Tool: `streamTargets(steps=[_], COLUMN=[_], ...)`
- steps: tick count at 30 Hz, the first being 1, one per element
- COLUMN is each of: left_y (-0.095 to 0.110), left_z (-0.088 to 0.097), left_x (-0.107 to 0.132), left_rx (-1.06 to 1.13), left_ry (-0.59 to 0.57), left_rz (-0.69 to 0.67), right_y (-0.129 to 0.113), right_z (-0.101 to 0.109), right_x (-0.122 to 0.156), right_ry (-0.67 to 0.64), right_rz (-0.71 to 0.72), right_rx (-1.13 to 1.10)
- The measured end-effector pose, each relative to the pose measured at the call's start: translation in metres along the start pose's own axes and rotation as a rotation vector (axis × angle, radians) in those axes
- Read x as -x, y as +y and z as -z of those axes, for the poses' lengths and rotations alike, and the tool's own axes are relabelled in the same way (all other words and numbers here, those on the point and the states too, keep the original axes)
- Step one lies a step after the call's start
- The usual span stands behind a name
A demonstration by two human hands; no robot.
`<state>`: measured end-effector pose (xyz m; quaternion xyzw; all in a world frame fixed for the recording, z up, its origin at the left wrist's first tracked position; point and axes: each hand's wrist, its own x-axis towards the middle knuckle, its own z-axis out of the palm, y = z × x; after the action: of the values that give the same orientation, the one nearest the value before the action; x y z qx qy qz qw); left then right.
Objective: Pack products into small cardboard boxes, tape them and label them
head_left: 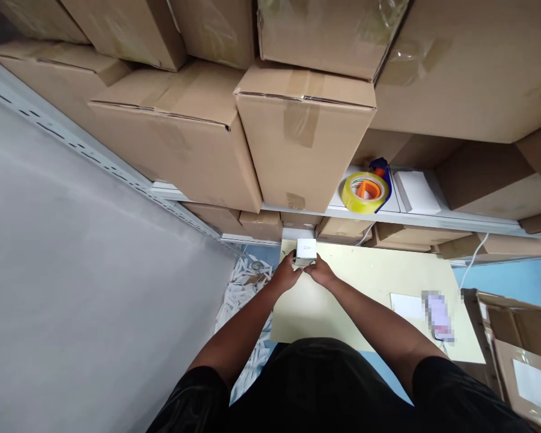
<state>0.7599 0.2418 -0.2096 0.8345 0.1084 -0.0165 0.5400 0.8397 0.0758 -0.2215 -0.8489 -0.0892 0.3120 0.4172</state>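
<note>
A small white box with faint print on its top is held between both my hands, above the far edge of a pale yellow table. My left hand grips its left side with curled fingers. My right hand grips its right side the same way. Both forearms reach forward from my black shirt.
Brown cardboard boxes are stacked on a white shelf above the table. A yellow tape roll and a white packet lie on the shelf. White paper strips are heaped left of the table. An open carton stands at the right.
</note>
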Motion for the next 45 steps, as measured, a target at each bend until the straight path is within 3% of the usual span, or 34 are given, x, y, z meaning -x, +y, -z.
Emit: streamTargets(steps=[4,8,12,16,19,22,24,27,29,31,35,39,42,45], left_y=[-0.003,-0.002,-0.009,-0.013,-0.004,0.017,0.033,0.055,0.066,0.072,0.072,0.060,0.051,0.046], left_z=[0.004,0.004,-0.004,-0.020,-0.033,-0.045,-0.054,-0.067,-0.075,-0.078,-0.073,-0.055,-0.038,-0.024], left_x=[-0.003,0.008,0.038,0.082,0.108,0.126,0.134,0.145,0.151,0.158,0.166,0.163,0.152,0.136], left_rx=[0.021,-0.012,-0.107,-0.203,-0.266,-0.301,-0.309,-0.303,-0.297,-0.305,-0.328,-0.323,-0.340,-0.355], left_ry=[0.005,0.007,0.038,-0.081,-0.164,-0.157,-0.132,-0.085,-0.071,-0.082,-0.109,-0.131,-0.186,-0.233], left_rz=[0.022,0.076,0.113,0.136,0.127,0.121,0.116,0.102,0.084,0.074,0.068,0.023,-0.030,-0.063], right_y=[-0.002,0.004,0.026,0.034,-0.004,-0.077,-0.129,-0.183,-0.199,-0.202,-0.189,-0.151,-0.086,0.002], right_z=[0.001,0.013,0.027,0.064,0.127,0.207,0.252,0.286,0.291,0.288,0.286,0.289,0.275,0.239], right_x=[-0.001,0.017,0.055,0.098,0.113,0.098,0.072,0.027,0.001,-0.013,0.000,0.065,0.129,0.187], right_ry=[0.046,0.091,0.127,0.186,0.427,0.709,0.764,0.553,0.430,0.398,0.439,0.542,0.589,0.535], right_rz=[-0.032,-0.068,-0.086,-0.019,0.188,0.356,0.342,0.175,0.179,0.220,0.270,0.240,0.191,0.056], right_rx=[0.007,0.015,0.021,0.004,-0.014,0.108,0.230,0.360,0.381,0.376,0.353,0.333,0.317,0.267])
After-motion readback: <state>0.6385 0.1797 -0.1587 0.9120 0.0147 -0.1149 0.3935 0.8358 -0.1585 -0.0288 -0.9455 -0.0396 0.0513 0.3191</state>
